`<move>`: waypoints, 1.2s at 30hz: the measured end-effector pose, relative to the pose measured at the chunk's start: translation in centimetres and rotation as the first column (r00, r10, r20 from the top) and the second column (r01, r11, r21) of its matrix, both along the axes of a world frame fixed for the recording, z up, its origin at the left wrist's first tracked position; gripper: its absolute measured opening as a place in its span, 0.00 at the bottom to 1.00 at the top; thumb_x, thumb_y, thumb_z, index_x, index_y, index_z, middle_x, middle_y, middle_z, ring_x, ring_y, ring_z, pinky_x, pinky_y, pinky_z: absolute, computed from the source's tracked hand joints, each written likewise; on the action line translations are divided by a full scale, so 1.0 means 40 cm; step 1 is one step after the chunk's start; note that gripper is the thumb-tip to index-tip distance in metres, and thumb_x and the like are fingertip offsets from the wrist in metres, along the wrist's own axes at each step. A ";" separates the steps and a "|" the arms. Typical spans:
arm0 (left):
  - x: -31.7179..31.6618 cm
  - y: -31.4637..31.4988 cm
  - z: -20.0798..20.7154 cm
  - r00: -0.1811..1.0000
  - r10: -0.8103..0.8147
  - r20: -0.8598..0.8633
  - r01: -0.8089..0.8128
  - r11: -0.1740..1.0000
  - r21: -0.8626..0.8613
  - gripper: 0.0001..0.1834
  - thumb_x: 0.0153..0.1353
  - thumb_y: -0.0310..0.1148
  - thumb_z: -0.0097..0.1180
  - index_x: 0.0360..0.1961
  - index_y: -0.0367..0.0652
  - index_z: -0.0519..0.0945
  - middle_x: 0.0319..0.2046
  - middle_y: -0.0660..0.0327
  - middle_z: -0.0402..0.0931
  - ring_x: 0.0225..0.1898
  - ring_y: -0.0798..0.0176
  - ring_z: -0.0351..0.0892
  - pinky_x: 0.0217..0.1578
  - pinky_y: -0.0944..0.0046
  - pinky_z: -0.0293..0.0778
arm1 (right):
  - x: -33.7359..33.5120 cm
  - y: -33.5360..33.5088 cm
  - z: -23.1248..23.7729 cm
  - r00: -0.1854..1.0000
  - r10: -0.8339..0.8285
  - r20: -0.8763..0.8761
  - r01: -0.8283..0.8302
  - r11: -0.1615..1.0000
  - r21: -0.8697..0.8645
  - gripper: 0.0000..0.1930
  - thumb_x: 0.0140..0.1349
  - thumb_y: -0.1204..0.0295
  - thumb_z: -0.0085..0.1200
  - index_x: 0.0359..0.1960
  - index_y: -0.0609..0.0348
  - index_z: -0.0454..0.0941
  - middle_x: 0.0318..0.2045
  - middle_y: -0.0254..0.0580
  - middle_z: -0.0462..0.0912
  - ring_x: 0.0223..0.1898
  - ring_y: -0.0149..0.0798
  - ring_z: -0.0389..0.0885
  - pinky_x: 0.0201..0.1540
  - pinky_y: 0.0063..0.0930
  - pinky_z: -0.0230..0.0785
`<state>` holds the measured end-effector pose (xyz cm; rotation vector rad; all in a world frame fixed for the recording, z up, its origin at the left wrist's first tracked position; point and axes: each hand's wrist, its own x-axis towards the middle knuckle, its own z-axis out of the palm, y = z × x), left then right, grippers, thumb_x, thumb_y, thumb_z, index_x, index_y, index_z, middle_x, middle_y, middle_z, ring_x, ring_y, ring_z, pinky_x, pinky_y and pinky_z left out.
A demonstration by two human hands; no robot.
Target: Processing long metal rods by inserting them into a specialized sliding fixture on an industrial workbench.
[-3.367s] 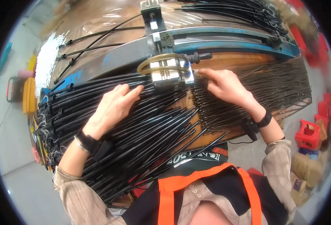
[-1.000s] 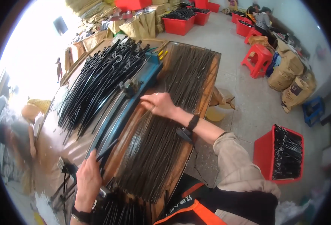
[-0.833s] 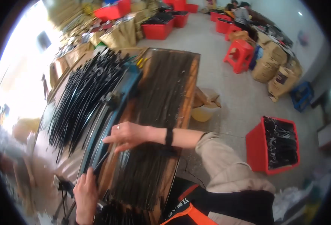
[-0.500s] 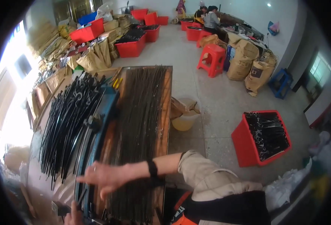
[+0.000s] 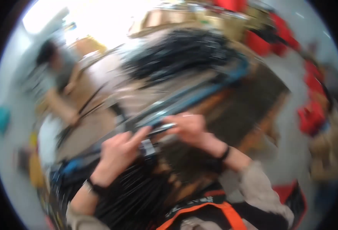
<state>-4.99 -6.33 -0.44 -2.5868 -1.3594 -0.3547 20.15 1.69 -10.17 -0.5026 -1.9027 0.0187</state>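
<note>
Motion blur softens the whole view. My left hand (image 5: 117,151) and my right hand (image 5: 190,130) come close together over the near side of a blue metal rail (image 5: 199,94). Their fingertips close around a small, shiny dark piece (image 5: 163,128) between them; its kind is too smeared to name. Beyond the rail lies a heap of long, thin black strips (image 5: 176,53). A flat layer of dark strips (image 5: 249,103) covers the wooden board to the right of my hands. More glossy black strips (image 5: 134,191) lie below my left forearm.
Across the table at left, another person (image 5: 58,84) reaches a hand toward dark strips on the tabletop. Red tubs (image 5: 259,42) stand at the upper right, with a red stool (image 5: 310,119) farther down. A red tub (image 5: 291,199) stands near my right elbow.
My view has swung left, bringing the other person into sight. My hands, apart before with the right index finger pointing, are now together at the shiny piece.
</note>
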 end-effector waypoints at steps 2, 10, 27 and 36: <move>-0.058 -0.046 0.010 0.997 0.068 -0.025 -0.066 0.996 0.067 0.27 0.59 0.25 0.56 0.61 0.58 0.75 0.23 0.60 0.70 0.24 0.57 0.74 0.23 0.57 0.71 | 0.030 0.008 0.007 0.999 -0.049 0.001 0.049 0.999 0.003 0.16 0.69 0.61 0.53 0.50 0.58 0.81 0.33 0.42 0.83 0.31 0.44 0.80 0.32 0.36 0.72; -0.250 -0.086 0.110 0.930 0.180 0.321 -0.277 0.916 0.290 0.18 0.63 0.25 0.55 0.55 0.50 0.77 0.26 0.54 0.74 0.27 0.47 0.76 0.28 0.52 0.75 | 0.089 0.065 -0.078 0.987 0.009 0.161 0.099 0.758 -0.645 0.07 0.70 0.73 0.51 0.44 0.60 0.79 0.27 0.39 0.80 0.28 0.32 0.78 0.33 0.26 0.71; -0.459 -0.281 0.038 0.801 0.517 0.302 -0.553 0.832 0.042 0.19 0.68 0.30 0.55 0.60 0.48 0.76 0.31 0.48 0.78 0.30 0.47 0.77 0.33 0.57 0.73 | -0.430 0.144 0.070 0.870 0.493 0.031 -0.432 0.790 -0.436 0.07 0.62 0.65 0.63 0.36 0.53 0.85 0.28 0.31 0.86 0.32 0.32 0.80 0.43 0.28 0.67; -0.467 -0.269 0.016 0.766 0.541 0.347 -0.572 0.820 -0.016 0.18 0.68 0.30 0.55 0.59 0.46 0.77 0.34 0.46 0.80 0.32 0.49 0.80 0.35 0.59 0.75 | -0.461 0.147 0.080 0.872 0.473 0.126 -0.387 0.823 -0.415 0.08 0.61 0.65 0.64 0.35 0.56 0.84 0.26 0.33 0.86 0.31 0.32 0.80 0.44 0.29 0.68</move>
